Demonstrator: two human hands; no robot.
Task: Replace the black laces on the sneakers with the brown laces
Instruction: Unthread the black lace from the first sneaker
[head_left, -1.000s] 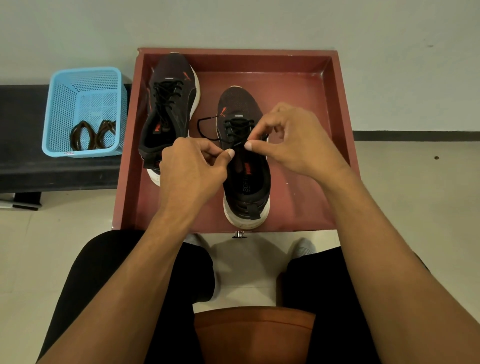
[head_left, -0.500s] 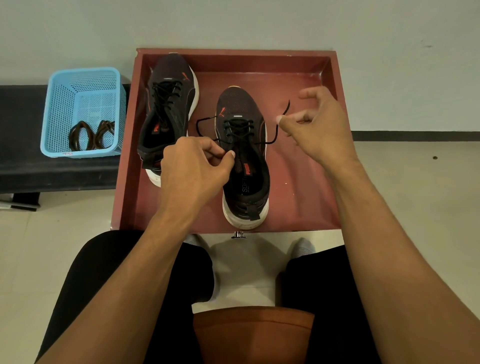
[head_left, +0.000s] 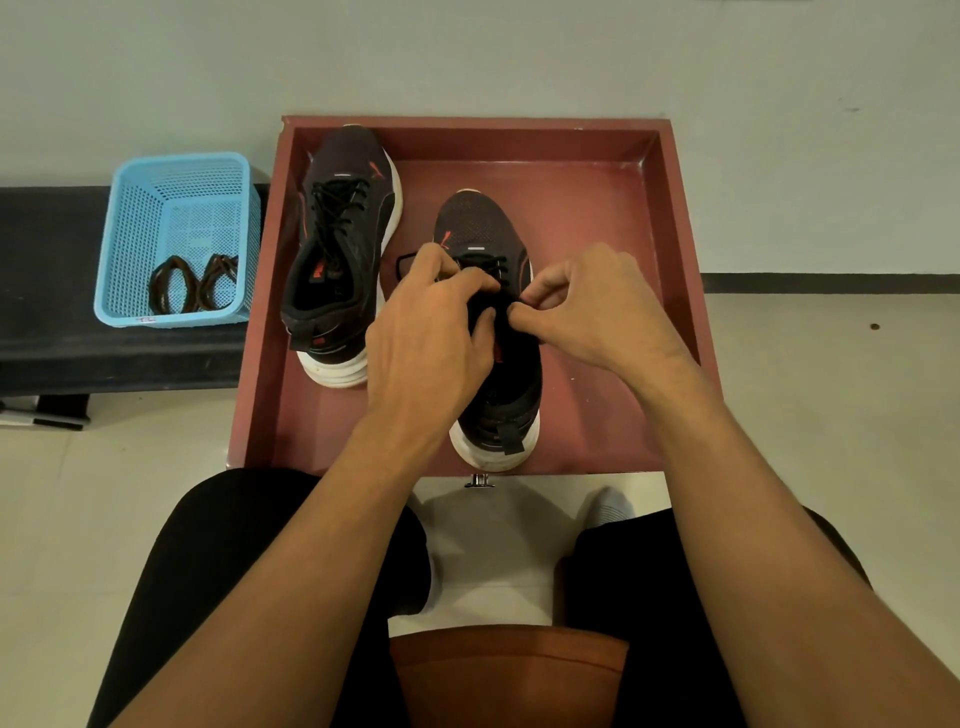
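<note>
Two black sneakers with white soles stand in a red tray (head_left: 670, 218). The left sneaker (head_left: 337, 249) keeps its black lace tied. Both hands work over the right sneaker (head_left: 498, 395). My left hand (head_left: 431, 332) curls over its tongue, fingertips on the black lace (head_left: 405, 262), a loop of which sticks out to the left. My right hand (head_left: 592, 306) pinches the lace at the eyelets between thumb and forefinger. The brown laces (head_left: 192, 283) lie coiled in a blue basket (head_left: 150, 218) at the left.
The basket stands on a dark bench (head_left: 52, 312) against the wall. My knees in black trousers sit just below the tray's front edge, and an orange-brown stool seat (head_left: 509, 670) shows between them. Pale tiled floor surrounds the tray.
My right hand, which had pulled a lace end out to the right, has come back to the sneaker's eyelets. My left hand has shifted up the tongue toward the toe.
</note>
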